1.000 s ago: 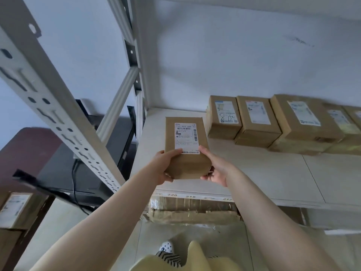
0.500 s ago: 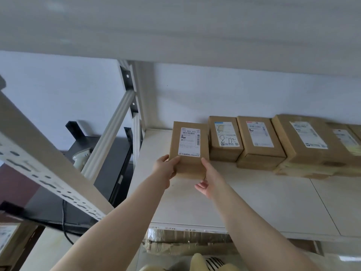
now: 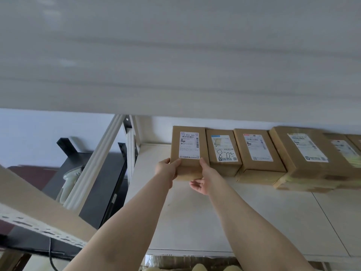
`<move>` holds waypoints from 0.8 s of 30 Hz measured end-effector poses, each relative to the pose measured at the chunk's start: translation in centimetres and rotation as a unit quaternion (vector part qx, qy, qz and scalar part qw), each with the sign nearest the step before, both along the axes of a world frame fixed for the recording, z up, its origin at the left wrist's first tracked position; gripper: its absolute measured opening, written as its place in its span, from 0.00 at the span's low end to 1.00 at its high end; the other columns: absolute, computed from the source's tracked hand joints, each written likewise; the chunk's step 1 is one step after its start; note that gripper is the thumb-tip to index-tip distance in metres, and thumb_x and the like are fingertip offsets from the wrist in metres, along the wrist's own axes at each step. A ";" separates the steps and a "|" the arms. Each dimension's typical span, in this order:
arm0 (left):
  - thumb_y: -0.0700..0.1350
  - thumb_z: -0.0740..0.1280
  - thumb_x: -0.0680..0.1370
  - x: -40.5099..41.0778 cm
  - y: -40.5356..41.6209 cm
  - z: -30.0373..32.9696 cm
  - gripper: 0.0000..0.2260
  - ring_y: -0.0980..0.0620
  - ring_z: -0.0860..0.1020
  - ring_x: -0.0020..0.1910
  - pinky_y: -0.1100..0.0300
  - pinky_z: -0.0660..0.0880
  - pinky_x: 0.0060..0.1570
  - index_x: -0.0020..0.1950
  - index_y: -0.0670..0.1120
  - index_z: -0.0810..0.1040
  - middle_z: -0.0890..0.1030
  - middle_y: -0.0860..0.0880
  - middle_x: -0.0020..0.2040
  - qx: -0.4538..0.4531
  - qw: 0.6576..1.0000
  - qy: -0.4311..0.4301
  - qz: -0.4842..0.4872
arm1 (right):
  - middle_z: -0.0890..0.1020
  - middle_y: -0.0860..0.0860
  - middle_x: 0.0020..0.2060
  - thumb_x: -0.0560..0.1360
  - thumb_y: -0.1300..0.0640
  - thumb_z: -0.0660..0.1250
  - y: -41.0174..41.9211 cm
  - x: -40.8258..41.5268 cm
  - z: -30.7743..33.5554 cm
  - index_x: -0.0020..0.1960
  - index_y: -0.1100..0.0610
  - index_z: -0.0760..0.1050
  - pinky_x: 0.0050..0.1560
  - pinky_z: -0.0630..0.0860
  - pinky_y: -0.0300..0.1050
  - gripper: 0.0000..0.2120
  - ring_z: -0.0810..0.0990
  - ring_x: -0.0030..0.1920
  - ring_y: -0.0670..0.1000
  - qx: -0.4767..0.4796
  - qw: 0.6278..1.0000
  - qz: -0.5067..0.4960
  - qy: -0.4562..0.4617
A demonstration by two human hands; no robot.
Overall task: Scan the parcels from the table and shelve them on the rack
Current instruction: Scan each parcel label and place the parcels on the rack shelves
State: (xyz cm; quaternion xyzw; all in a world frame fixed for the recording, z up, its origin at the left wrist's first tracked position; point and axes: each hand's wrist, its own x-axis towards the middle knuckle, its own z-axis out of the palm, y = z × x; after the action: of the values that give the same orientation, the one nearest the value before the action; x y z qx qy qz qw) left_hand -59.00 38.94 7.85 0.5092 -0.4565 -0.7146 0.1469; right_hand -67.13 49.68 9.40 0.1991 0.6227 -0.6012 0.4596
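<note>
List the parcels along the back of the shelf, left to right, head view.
Parcel held by both hands → parcel with handwritten numbers → parcel with red-topped label → larger parcel → another parcel, blurred, at the right edge.

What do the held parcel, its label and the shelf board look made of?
Parcel: brown corrugated cardboard by the look, matte, with crisp folded edges. Its label: white paper sticker, faintly glossy, printed with barcodes. Shelf board: smooth off-white panel with a seam line, likely painted metal or laminated board; the picture cannot settle which.
</note>
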 end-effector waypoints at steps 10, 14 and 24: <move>0.43 0.72 0.79 -0.1 0.3 0.5 0.28 0.46 0.78 0.51 0.51 0.79 0.59 0.77 0.41 0.69 0.78 0.44 0.56 -0.021 1.000 -0.006 -0.001 | 0.75 0.64 0.57 0.76 0.34 0.65 -0.4 -0.1 0.2 0.72 0.59 0.65 0.52 0.80 0.53 0.37 0.79 0.58 0.62 0.025 0.999 0.027 0.016; 0.51 0.72 0.79 0.5 1.0 0.8 0.36 0.48 0.78 0.52 0.46 0.75 0.67 0.81 0.45 0.59 0.77 0.46 0.57 -0.026 1.000 -0.012 -0.010 | 0.75 0.65 0.58 0.74 0.32 0.65 0.3 0.2 -0.1 0.75 0.57 0.63 0.55 0.79 0.55 0.40 0.79 0.57 0.62 0.006 0.999 0.041 0.019; 0.56 0.70 0.79 5.1 3.1 1.3 0.25 0.49 0.77 0.49 0.51 0.73 0.57 0.71 0.45 0.72 0.77 0.47 0.52 0.009 0.999 -0.047 0.012 | 0.81 0.60 0.51 0.78 0.41 0.67 1.8 4.1 0.0 0.59 0.65 0.73 0.46 0.79 0.48 0.26 0.80 0.45 0.57 -0.022 0.997 0.072 0.028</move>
State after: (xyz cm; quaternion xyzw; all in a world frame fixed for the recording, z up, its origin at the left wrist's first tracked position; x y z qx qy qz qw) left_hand -53.92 42.04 9.11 0.5489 -0.4504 -0.6922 0.1293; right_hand -63.00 51.52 9.42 0.1266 0.6345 -0.5856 0.4883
